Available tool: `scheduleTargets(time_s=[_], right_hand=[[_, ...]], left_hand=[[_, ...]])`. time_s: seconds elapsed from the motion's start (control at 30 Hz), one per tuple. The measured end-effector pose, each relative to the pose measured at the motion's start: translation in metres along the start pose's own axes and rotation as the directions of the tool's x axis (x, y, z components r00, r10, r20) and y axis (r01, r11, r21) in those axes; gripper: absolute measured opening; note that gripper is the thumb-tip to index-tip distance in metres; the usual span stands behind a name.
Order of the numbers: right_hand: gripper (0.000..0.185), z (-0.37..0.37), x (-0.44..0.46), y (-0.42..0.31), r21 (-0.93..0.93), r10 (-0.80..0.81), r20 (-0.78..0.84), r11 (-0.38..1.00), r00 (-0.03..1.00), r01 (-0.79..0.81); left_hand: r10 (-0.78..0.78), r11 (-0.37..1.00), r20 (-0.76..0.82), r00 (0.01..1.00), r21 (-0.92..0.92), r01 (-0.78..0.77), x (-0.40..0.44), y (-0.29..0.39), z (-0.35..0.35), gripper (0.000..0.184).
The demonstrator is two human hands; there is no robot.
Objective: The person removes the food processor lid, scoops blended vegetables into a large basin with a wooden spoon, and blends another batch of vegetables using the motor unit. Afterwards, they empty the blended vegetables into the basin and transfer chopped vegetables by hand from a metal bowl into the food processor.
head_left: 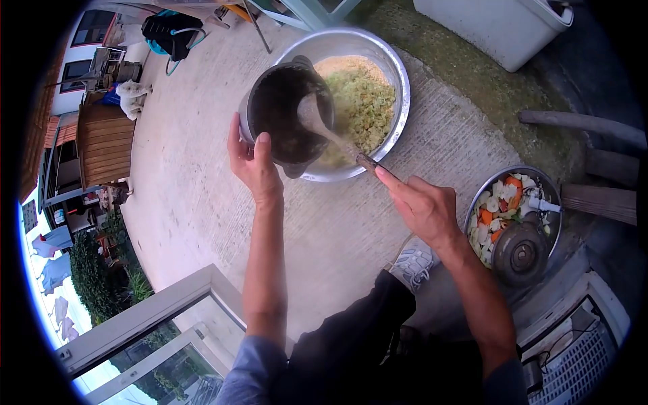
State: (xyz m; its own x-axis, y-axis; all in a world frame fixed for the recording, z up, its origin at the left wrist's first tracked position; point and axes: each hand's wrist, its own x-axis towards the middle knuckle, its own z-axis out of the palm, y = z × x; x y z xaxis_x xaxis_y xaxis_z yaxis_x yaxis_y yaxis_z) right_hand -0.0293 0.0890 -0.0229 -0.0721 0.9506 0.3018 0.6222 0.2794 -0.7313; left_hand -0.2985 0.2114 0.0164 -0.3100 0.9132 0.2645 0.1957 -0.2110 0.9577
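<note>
My left hand [255, 165] grips the side of a dark metal pot [273, 101], which is tilted over a wide metal basin [403, 101]. Inside the pot rests the flat head of a wooden spatula [312, 113]; my right hand [424, 208] is closed around the end of its handle. The basin holds a yellow-green chopped mash [368, 111], with paler crumbly meal [347, 65] along its far side. The pot hides the basin's left part. A little dark residue seems to coat the pot's inside.
To the right, a metal bowl [555, 233] holds cut vegetables [496, 209] and a round dark lid [522, 255]. A white tub [486, 27] stands at upper right. Wooden legs [597, 202] jut in from the right. A glass-paned door [169, 324] is at lower left, a white dog [131, 96] farther off.
</note>
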Motion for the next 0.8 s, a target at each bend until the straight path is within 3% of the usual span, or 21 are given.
scheduleTargets(time_s=[0.13, 0.23, 0.3, 0.4, 0.5, 0.53, 0.63, 0.67, 0.8], right_hand=[[0.051, 0.004, -0.007, -0.009, 0.016, 0.077, -0.03, 0.997, 0.997, -0.077], [0.052, 0.013, 0.015, 0.0, 0.058, -0.042, -0.056, 0.997, 0.998, 0.045], [0.052, 0.017, 0.017, 0.012, -0.026, -0.059, -0.014, 0.998, 0.998, 0.059], [0.055, 0.011, -0.002, 0.016, 0.024, 0.023, 0.035, 0.999, 0.999, -0.024], [0.049, 0.031, -0.011, 0.01, 0.468, 0.154, -0.025, 0.875, 0.988, -0.125], [0.043, 0.028, -0.01, 0.004, 0.537, 0.242, 0.148, 0.794, 0.959, -0.284], [0.042, 0.04, 0.009, -0.019, 0.455, 0.29, 0.356, 0.776, 0.888, -0.436], [0.044, 0.053, 0.007, -0.025, 0.51, 0.3, 0.291, 0.754, 0.908, -0.413], [0.047, 0.055, -0.005, -0.046, 0.665, 0.339, 0.5, 0.44, 0.797, -0.604]], left_hand=[[0.001, 0.999, -0.013, 1.0, 0.054, 0.0, -0.001, -0.013, -0.009, 0.075], [0.006, 0.997, 0.035, 0.999, 0.083, -0.009, 0.001, -0.019, -0.016, 0.074], [0.109, 0.97, 0.029, 0.994, 0.216, -0.112, 0.002, -0.027, -0.02, 0.071], [0.139, 0.907, -0.023, 0.99, 0.404, -0.118, 0.003, -0.015, -0.017, 0.074], [0.164, 0.895, 0.001, 0.986, 0.421, -0.149, 0.001, -0.021, -0.021, 0.076], [0.162, 0.899, 0.011, 0.987, 0.41, -0.152, 0.0, -0.023, -0.02, 0.077], [0.116, 0.938, 0.038, 0.993, 0.324, -0.122, -0.008, -0.02, -0.011, 0.083], [0.142, 0.918, 0.041, 0.989, 0.369, -0.147, -0.009, -0.02, -0.008, 0.083], [0.18, 0.886, 0.02, 0.983, 0.43, -0.171, 0.003, -0.024, -0.012, 0.082]])
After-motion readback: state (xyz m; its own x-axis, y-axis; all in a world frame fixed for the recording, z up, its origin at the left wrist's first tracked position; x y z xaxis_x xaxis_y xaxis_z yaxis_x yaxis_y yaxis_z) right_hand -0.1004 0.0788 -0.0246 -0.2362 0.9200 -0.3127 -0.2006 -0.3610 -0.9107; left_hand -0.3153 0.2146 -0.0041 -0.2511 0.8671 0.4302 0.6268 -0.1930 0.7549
